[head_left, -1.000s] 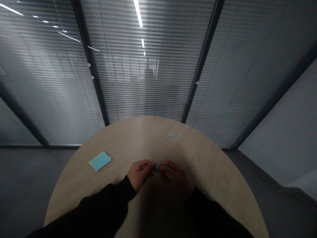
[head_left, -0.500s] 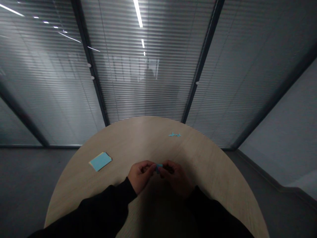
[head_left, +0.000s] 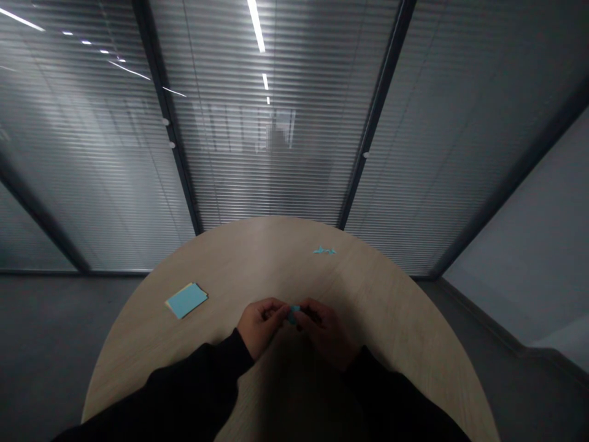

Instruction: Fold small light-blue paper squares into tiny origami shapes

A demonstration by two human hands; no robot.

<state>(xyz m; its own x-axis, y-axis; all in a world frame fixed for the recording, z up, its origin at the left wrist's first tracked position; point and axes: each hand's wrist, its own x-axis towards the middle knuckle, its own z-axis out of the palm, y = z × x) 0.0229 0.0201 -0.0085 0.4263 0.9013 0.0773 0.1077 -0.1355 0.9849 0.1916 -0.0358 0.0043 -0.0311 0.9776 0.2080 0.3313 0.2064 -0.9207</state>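
A small piece of blue folded paper (head_left: 293, 314) is pinched between my two hands above the near middle of the table. My left hand (head_left: 261, 325) grips its left side with thumb and forefinger. From the other side, the thumb and fingers of my right hand (head_left: 327, 330) close on it. Most of the paper is covered by the fingertips, so its exact shape cannot be made out. Farther back, to the right, lie a couple of small blue folded paper pieces (head_left: 324, 250). A stack of blue and yellowish paper sheets (head_left: 188, 300) rests to the left of my left hand.
The round wooden table (head_left: 257, 258) has a curved far edge close to a glass partition with blinds (head_left: 271, 184). Dark frame posts (head_left: 375, 116) divide the glass. A pale wall (head_left: 534, 245) stands at the right, and grey floor shows on both sides.
The blue paper between my fingers has shifted slightly, and a bit more of it shows below the fingertips. Both hands stay in nearly the same place.
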